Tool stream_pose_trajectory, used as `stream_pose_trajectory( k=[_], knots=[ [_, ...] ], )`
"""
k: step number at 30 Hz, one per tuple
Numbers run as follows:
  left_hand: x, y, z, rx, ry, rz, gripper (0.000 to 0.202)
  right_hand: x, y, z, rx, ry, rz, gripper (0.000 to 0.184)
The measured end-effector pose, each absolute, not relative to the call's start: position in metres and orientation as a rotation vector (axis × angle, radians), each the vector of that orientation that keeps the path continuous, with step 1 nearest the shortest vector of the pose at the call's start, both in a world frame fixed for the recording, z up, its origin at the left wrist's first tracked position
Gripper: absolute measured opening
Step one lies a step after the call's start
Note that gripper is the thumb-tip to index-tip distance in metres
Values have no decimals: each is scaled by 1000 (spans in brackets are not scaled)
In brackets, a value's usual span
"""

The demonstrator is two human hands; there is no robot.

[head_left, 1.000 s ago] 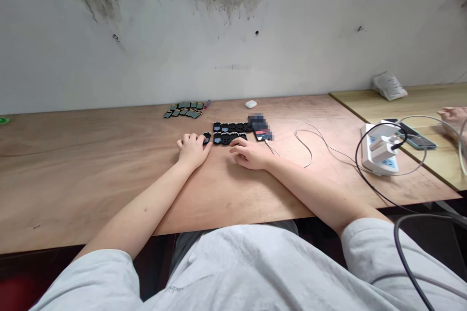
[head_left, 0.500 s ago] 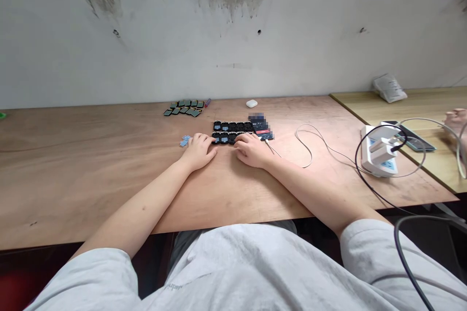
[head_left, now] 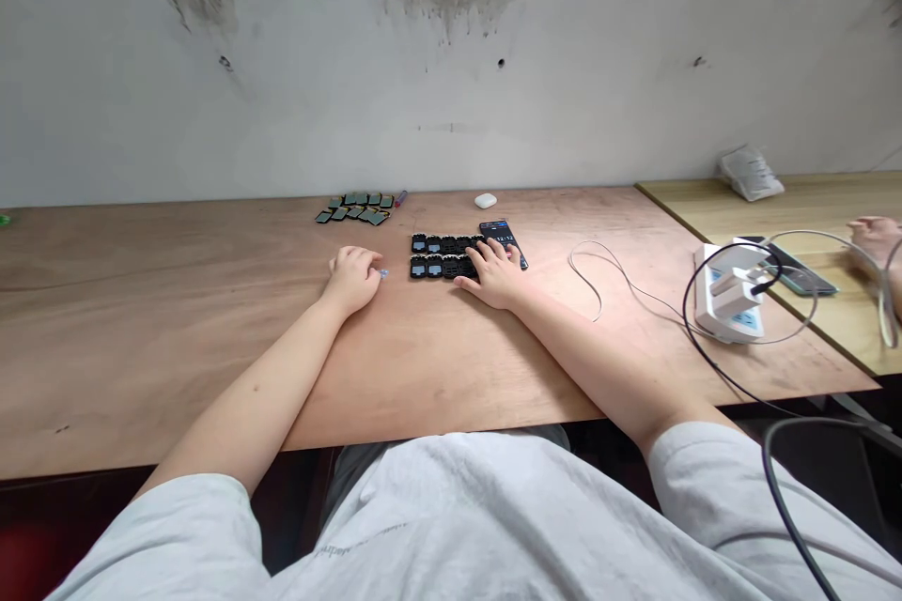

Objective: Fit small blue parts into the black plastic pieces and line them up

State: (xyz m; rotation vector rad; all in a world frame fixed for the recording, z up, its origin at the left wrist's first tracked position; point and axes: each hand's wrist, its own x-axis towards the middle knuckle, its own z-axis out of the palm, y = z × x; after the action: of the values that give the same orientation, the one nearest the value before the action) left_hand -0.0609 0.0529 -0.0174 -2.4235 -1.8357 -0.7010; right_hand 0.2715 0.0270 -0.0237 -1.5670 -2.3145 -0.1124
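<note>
Two rows of small black plastic housings, a back row (head_left: 449, 244) and a front row (head_left: 434, 268), lie on the wooden table. Light-blue square pads (head_left: 418, 271) sit in the housings at the left end of both rows. My left hand (head_left: 353, 282) is left of the rows, fingers bent and closed. At its fingertips a light-blue pad (head_left: 382, 273) peeks out; any others beneath are hidden. Palm down, my right hand (head_left: 497, 276) rests over the right end of the rows with its fingers spread, covering some housings and part of a phone (head_left: 499, 231).
Several green-and-black square pieces (head_left: 356, 209) lie near the wall beside a purple-tipped stick (head_left: 400, 198). A white earbud case (head_left: 486, 200) sits behind the phone. To the right are a power strip (head_left: 729, 319) with cables, another phone (head_left: 803, 272), a plastic bag (head_left: 751, 173) and another person's hand (head_left: 876, 237).
My left hand has moved left from the front row, onto the light-blue pads. My right hand has spread its fingers and shifted slightly right and away, over the phone's edge.
</note>
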Motion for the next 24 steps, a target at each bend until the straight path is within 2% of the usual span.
stream_pose_trajectory(
  k=[5, 19, 24],
  knots=[
    [-68, 55, -19, -2413, -1861, -595, 36, 268, 24, -15, -1656, -2335, -125, 77],
    [-60, 47, -18, -2476, -1691, -589, 33, 263, 10, -13, -1573, -2220, -382, 48],
    [-60, 48, -21, -2485, -1709, -585, 34, 264, 10, -12, -1558, -2181, -385, 43]
  ],
)
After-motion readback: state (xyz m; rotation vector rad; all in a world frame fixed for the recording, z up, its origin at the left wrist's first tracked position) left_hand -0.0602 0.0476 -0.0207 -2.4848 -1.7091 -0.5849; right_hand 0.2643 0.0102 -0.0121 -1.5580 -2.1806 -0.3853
